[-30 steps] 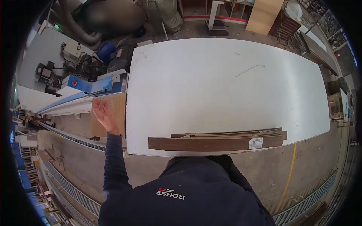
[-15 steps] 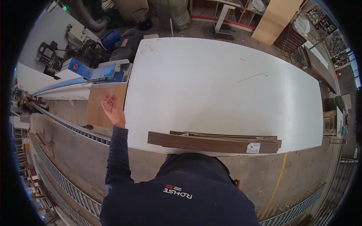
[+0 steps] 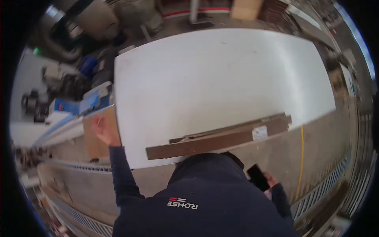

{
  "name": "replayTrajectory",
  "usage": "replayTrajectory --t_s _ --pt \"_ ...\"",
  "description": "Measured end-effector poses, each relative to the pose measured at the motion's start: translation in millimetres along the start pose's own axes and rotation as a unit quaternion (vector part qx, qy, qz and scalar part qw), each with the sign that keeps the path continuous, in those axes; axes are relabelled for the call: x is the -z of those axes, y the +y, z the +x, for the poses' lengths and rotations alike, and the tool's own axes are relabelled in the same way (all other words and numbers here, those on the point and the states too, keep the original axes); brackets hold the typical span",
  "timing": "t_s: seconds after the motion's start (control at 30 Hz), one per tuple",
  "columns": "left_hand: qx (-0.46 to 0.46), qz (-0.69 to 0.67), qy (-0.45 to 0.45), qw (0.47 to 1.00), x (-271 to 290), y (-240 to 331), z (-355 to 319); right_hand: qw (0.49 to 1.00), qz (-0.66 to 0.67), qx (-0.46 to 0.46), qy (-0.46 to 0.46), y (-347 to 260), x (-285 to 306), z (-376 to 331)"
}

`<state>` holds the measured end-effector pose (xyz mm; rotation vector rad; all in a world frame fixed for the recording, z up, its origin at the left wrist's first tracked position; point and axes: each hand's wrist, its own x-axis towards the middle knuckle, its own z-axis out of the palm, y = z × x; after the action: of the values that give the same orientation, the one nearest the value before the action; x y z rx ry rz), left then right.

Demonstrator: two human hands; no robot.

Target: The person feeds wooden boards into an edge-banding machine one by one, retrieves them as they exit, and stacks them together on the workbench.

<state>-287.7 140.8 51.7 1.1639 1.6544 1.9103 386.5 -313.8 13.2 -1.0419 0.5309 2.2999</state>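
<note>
My right hand (image 3: 271, 181), low on the right beside my body, grips a black smartphone (image 3: 257, 177) whose dark face points up. Out to the left, my left hand (image 3: 104, 132) is raised over a light wooden board (image 3: 90, 138). Its fingers look curled together, but motion smears them, and what they hold, if anything, is too small to make out. Between the hands, a stack of long dark brown strips (image 3: 201, 145) lies along the near edge of a large white tabletop (image 3: 221, 75). The front strip carries a white label (image 3: 259, 133).
A machine with a blue cover (image 3: 65, 106) stands left of the tabletop, with dark motors behind it. Roller conveyors (image 3: 85, 169) run along the left, and another (image 3: 327, 185) lies at the lower right. A yellow line (image 3: 302, 162) marks the floor.
My right hand has come into view from beside my body with the smartphone. The whole view has tilted and shifted, and the left hand remains over the wooden board.
</note>
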Motion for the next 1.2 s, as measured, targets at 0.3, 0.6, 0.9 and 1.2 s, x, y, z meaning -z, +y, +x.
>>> replayTrajectory --t_s 0.3,0.6,0.9,1.2 --pt "0.046 0.105 -0.061 0.992 -38 23 0 0.883 0.075 0.457 -0.076 -10 -146 -65" --pt "0.034 0.109 -0.124 0.986 -85 49 2 0.826 0.110 0.538 -0.129 -14 -174 -77" --pt "0.030 0.139 -0.182 0.973 -96 42 -9 0.829 0.125 0.538 -0.088 -8 -152 -80" --pt "-0.007 0.174 -0.228 0.958 -69 30 -29 0.963 -0.074 0.260 0.018 25 12 8"
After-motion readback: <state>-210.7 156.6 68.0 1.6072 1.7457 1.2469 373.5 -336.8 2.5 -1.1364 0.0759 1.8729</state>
